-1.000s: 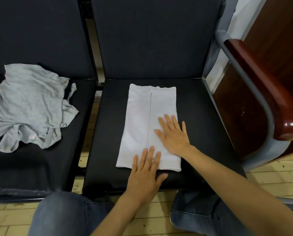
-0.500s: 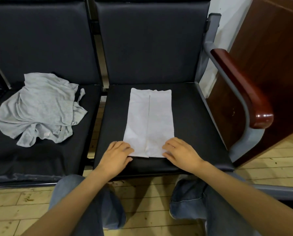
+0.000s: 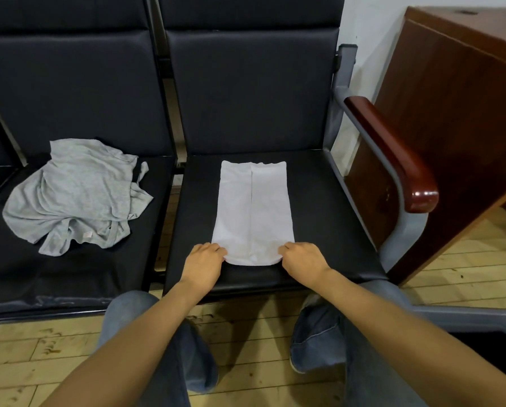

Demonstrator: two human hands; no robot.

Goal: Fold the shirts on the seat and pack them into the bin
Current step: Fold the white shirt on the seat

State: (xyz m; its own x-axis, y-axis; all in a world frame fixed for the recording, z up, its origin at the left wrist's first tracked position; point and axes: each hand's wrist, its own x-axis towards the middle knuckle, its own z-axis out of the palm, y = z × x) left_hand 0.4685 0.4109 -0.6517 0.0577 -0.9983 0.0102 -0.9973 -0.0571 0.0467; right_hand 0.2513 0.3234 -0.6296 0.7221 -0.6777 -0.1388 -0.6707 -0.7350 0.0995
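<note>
One white shirt [image 3: 253, 212]; one grey shirt [image 3: 78, 192]

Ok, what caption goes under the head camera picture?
Left hand and right hand pinch near corners of the folded white shirt; grey shirt lies crumpled beside.

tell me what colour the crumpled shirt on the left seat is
The crumpled shirt is plain light grey, no pattern; the head view shows it clearly.

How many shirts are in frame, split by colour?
White shirt, folded into a long strip on the right seat: 1
Grey shirt, crumpled on the left seat: 1
Total: 2
</note>
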